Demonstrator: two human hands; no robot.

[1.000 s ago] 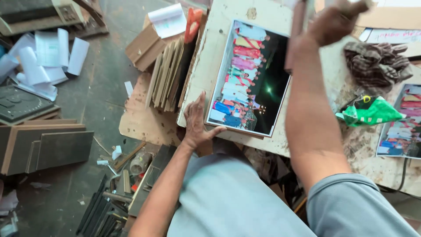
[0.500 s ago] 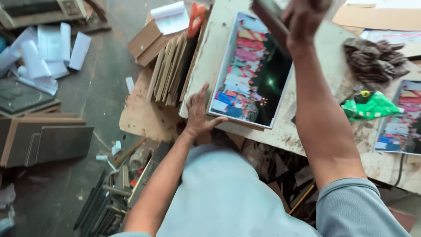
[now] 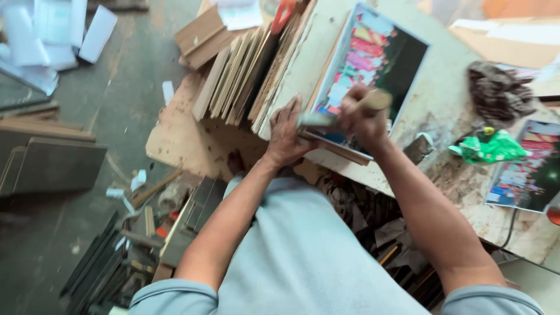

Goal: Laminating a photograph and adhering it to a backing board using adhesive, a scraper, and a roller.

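A framed colourful picture (image 3: 379, 64) lies on a worn workbench (image 3: 431, 105). My left hand (image 3: 287, 131) presses flat on the picture's near corner and the bench edge. My right hand (image 3: 360, 116) grips a tool with a pale wooden handle (image 3: 373, 100), blurred; its metal end (image 3: 315, 119) rests at the near edge of the picture, right beside my left hand's fingers.
A stack of thin wooden boards (image 3: 245, 70) stands on edge left of the picture. A dark rag (image 3: 499, 90), a green crumpled bag (image 3: 490, 149) and a second picture (image 3: 528, 169) lie at the right. Offcuts and papers (image 3: 52, 35) litter the floor.
My right hand, raised high over the bench with the tool, has swung down to the picture's near edge. My left hand has kept holding the corner.
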